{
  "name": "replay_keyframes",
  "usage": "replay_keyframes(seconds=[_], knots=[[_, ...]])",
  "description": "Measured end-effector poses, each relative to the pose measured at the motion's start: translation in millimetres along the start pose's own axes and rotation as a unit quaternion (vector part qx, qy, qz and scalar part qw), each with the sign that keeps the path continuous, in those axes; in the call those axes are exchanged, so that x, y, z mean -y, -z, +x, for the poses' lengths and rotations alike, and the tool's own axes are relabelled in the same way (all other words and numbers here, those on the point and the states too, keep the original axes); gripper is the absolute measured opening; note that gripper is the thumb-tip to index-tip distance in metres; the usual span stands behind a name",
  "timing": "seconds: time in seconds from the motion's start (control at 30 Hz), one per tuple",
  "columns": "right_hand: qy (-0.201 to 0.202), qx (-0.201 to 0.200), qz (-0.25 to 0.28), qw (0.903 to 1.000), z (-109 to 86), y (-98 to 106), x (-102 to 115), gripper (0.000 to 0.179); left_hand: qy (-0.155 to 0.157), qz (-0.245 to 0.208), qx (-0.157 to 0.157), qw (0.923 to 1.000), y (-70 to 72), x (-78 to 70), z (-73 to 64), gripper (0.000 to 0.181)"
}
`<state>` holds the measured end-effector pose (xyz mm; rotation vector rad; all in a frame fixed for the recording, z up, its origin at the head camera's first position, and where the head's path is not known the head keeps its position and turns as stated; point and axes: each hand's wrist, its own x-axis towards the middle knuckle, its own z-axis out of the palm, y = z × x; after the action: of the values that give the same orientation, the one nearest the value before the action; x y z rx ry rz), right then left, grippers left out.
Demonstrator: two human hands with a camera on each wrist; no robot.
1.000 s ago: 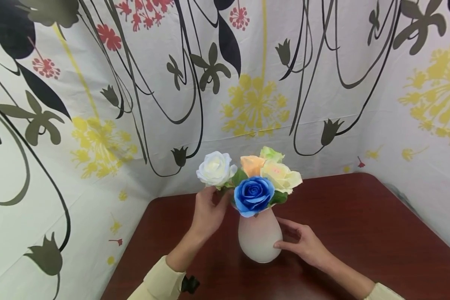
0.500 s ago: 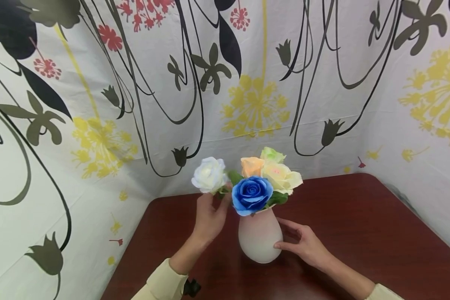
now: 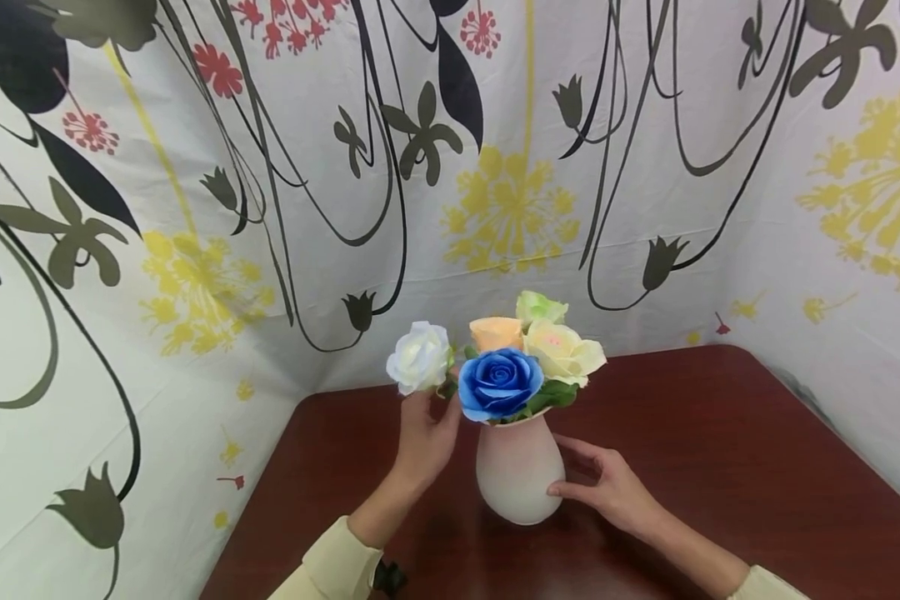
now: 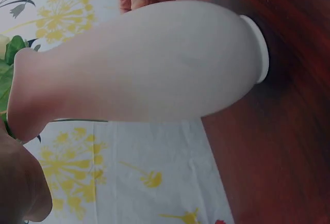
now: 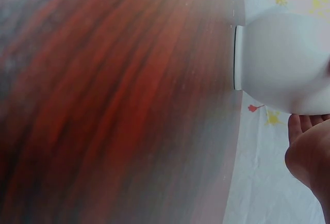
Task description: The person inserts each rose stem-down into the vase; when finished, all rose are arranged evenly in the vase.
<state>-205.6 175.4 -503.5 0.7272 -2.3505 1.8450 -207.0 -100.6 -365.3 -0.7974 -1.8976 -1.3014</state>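
A white vase point(image 3: 520, 475), pinkish towards its neck, stands upright on the table. My right hand point(image 3: 613, 490) holds its right side, thumb in front and fingers behind; the right wrist view shows fingers point(image 5: 304, 123) against its wall. My left hand point(image 3: 424, 442) is at the vase's mouth and pinches a white rose point(image 3: 418, 357) just below its bloom, with fingertips partly hidden behind the blue rose point(image 3: 499, 383). Also in the vase are a peach rose point(image 3: 497, 333), a cream rose point(image 3: 562, 350) and a pale green one point(image 3: 540, 308), with green leaves point(image 3: 557, 395) at the rim.
The dark red wooden table point(image 3: 720, 450) has a glossy top and rounded far corners. White cloth point(image 3: 315, 250) printed with flowers hangs close behind it and on both sides. A small black object point(image 3: 390, 577) shows beside the left sleeve point(image 3: 337, 560).
My left hand has brought the white rose slightly down and to the left. The blue and peach roses have shifted a little leftward. My right hand and the vase stay in place.
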Motion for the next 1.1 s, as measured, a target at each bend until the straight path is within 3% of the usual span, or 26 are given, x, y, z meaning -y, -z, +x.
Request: replay_keyframes(seconds=[0.1,0.27,0.4,0.57,0.7,0.93,1.03,1.1], knots=[[-0.005,0.0,0.0,1.0,0.5,0,0,0.066,-0.003,0.011,0.031,0.9995,7.4,-11.7,6.1,0.035],[-0.012,-0.002,-0.001,0.9999,0.7,1,0,0.067,0.003,0.02,0.068,0.9974,13.5,-16.4,11.3,0.038],[-0.011,0.001,0.013,0.9999,0.3,1,0,0.067,-0.002,0.014,0.07,0.9975,17.1,-20.2,10.5,0.039],[-0.001,0.003,0.022,0.9998,0.4,0,0,0.067,0.009,-0.032,0.067,0.9972,20.1,-22.3,5.7,0.043],[0.005,0.0,0.019,0.9998,0.1,-1,0,0.066,0.008,-0.06,0.07,0.9957,18.9,-14.1,3.3,0.049],[0.009,0.002,0.022,0.9997,-0.8,-1,0,0.066,0.007,-0.089,0.088,0.9921,16.2,14.1,1.7,0.066],[0.008,0.005,0.028,0.9996,-0.6,-1,0,0.066,-0.005,-0.078,0.084,0.9935,18.9,16.1,4.0,0.057],[0.006,0.007,0.031,0.9995,-0.3,-1,0,0.066,-0.019,-0.058,0.064,0.9961,21.5,16.1,6.7,0.043]])
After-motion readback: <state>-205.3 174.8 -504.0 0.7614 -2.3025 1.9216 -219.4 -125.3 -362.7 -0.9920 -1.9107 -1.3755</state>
